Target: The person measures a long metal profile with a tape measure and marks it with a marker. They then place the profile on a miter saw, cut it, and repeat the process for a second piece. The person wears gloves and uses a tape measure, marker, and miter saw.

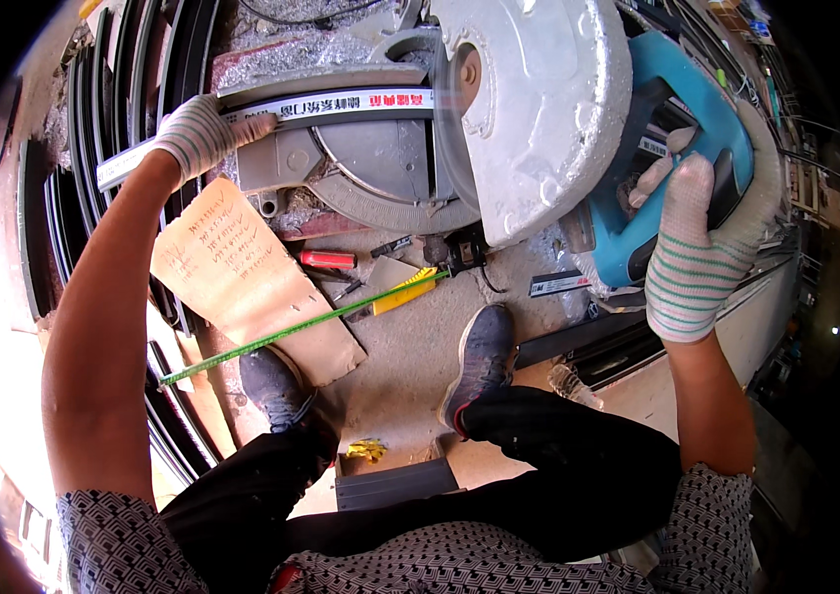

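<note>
My left hand (pixel 204 139), in a striped knit glove, is closed round a long metal profile (pixel 341 107) with a white printed film. Its thumb points right along the strip. The profile lies against the fence of a miter saw (pixel 370 163), its right end at the saw's blade (pixel 457 119). A large pale blade guard (pixel 539 109) covers most of the blade. My right hand (pixel 702 247), gloved alike, grips the blue saw handle (pixel 672 74); its fingertips show through the handle's opening. The saw head is down near the table, and the blade looks blurred.
Dark profiles (pixel 128 79) stand stacked at the left. On the floor lie a handwritten cardboard sheet (pixel 251 277), a tape measure (pixel 464 249) with its green blade pulled out, a red-handled tool (pixel 329 259) and a yellow tool (pixel 405 292). My shoes (pixel 479 356) are close by.
</note>
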`<state>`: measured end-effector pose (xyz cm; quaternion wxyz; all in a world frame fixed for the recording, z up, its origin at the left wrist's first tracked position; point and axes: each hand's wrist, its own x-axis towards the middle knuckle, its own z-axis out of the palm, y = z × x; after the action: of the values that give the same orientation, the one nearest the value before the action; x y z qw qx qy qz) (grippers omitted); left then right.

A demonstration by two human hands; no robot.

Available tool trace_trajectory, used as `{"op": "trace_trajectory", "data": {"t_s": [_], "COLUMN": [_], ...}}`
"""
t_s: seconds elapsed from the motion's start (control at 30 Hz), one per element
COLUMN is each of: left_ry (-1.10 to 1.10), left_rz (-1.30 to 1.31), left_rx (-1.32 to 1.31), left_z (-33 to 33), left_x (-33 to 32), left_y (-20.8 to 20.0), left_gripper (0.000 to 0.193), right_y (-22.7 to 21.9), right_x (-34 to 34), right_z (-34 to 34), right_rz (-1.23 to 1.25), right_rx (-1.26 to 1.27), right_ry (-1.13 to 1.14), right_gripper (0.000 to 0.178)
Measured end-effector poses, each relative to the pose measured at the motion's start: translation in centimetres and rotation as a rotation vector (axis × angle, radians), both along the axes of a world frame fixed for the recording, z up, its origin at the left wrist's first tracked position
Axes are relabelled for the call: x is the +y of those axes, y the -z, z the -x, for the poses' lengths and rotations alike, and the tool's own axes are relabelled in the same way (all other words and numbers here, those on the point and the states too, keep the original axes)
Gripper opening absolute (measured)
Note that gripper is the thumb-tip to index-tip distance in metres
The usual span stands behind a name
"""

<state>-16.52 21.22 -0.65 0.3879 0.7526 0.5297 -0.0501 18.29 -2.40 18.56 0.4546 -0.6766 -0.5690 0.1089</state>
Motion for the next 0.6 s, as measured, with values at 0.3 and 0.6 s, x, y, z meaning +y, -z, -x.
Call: {"op": "trace_trajectory", "data": {"t_s": [0.3, 0.6], "left_ry": [0.015, 0.035], "left_rz": [0.04, -0.073], "left_rx": [0.011, 0.006], "left_z": [0.4, 0.6], "left_x": [0.6, 0.3], "left_y": [0.7, 1.2], "left_gripper": [0.09, 0.089], "right_y": [0.8, 1.0], "right_x": [-0.5, -0.7], "right_z": [0.3, -0.1], "right_rz": [-0.03, -0.046], "right_rx": [0.095, -0.001], "right_ry": [-0.027, -0.024], "right_gripper": [0.058, 0.057]}}
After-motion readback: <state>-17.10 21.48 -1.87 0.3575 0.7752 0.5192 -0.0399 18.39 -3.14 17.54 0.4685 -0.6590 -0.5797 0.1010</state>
